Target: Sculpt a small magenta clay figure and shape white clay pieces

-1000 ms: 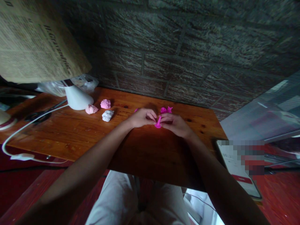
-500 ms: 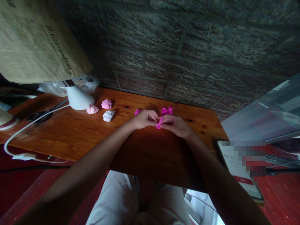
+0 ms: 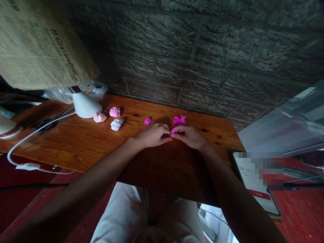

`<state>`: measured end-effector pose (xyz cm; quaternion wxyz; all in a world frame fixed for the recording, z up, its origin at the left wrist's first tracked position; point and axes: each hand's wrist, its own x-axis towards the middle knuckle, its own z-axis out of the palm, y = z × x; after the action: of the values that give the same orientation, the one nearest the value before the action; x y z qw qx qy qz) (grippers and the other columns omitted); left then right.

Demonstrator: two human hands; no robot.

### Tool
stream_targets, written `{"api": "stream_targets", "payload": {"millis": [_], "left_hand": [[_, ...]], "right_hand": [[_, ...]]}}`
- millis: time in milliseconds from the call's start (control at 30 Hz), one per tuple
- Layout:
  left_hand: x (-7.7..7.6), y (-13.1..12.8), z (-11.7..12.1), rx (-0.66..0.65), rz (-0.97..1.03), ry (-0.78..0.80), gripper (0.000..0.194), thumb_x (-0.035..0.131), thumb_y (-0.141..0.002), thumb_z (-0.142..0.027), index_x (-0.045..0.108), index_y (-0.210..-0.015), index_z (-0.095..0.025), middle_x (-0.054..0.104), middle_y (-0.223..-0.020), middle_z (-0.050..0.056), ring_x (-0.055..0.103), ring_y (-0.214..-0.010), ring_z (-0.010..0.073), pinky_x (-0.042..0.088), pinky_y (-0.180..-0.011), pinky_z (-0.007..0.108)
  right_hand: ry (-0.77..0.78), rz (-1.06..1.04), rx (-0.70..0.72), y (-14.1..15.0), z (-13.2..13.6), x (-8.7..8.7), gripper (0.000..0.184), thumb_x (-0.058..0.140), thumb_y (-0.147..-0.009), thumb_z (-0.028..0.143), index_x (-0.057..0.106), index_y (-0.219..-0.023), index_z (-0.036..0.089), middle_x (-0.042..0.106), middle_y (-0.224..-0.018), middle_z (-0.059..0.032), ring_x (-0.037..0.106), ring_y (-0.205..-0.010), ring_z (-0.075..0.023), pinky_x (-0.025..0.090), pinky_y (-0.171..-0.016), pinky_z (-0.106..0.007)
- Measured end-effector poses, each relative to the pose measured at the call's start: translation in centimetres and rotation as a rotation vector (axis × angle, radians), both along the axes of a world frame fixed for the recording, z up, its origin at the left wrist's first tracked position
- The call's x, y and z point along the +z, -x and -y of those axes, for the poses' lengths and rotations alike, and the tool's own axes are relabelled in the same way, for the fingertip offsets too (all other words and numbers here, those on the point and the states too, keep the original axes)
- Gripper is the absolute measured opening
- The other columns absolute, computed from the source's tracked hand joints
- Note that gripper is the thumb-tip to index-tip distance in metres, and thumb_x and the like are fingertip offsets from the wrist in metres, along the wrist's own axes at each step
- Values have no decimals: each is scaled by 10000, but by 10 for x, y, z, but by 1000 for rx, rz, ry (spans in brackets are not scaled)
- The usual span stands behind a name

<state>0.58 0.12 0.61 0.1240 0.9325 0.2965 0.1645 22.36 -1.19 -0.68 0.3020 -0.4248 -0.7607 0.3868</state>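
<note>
Between my two hands is a small, thin piece of magenta modelling clay point(image 3: 173, 130), partly hidden by fingertips. My left hand point(image 3: 157, 135) pinches its left side with thumb and fingers. From the other side my right hand point(image 3: 188, 135) also pinches it, close against the left fingertips. Just behind them on the wooden table point(image 3: 141, 168) lie a small magenta lump point(image 3: 148, 120) and a larger, uneven magenta clay piece point(image 3: 179, 119). Farther left rest a pink lump point(image 3: 114, 112), a pale pink lump point(image 3: 100, 117) and a white lump point(image 3: 116, 124).
A lamp with a white base point(image 3: 86, 106) and newsprint shade point(image 3: 45, 50) stands at the left, its white cable point(image 3: 27, 135) running over the table edge. Dark scissors point(image 3: 45, 125) lie near it. A tablet-like screen point(image 3: 253, 179) sits at the right edge. A brick wall point(image 3: 172, 60) rises behind.
My left hand has shifted slightly down, uncovering the small magenta lump behind it. The clay strip that stood up between the fingers is now more covered by my fingertips.
</note>
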Motion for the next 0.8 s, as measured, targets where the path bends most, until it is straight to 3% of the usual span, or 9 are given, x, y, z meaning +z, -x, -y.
{"api": "stream_targets", "payload": {"millis": [200, 567, 800], "left_hand": [[-10, 9, 10, -3, -7, -34, 362, 567, -960, -404, 716, -1199, -177, 660, -1324, 120, 655, -1164, 272, 496, -1041, 414], [-10, 10, 11, -26, 65, 16, 395, 609, -926, -473, 722, -1205, -218, 668, -1322, 98, 650, -1180, 271, 483, -1053, 394], [-10, 11, 10, -25, 15, -26, 442, 579, -944, -477, 682, -1271, -198, 658, -1346, 99, 636, -1207, 271, 466, -1069, 377]], "right_hand": [[-41, 44, -2, 3, -1, -6, 231, 678, -872, 417, 746, -830, 200, 752, -863, -50, 665, -781, -186, 509, -776, -323], [-96, 133, -56, 6, 1, -3, 232, 663, -880, 392, 715, -795, 183, 698, -751, -28, 598, -678, -155, 445, -660, -286], [-15, 30, 6, -3, 0, 3, 301, 642, -890, 456, 735, -926, 173, 740, -934, -58, 664, -880, -201, 485, -844, -339]]}}
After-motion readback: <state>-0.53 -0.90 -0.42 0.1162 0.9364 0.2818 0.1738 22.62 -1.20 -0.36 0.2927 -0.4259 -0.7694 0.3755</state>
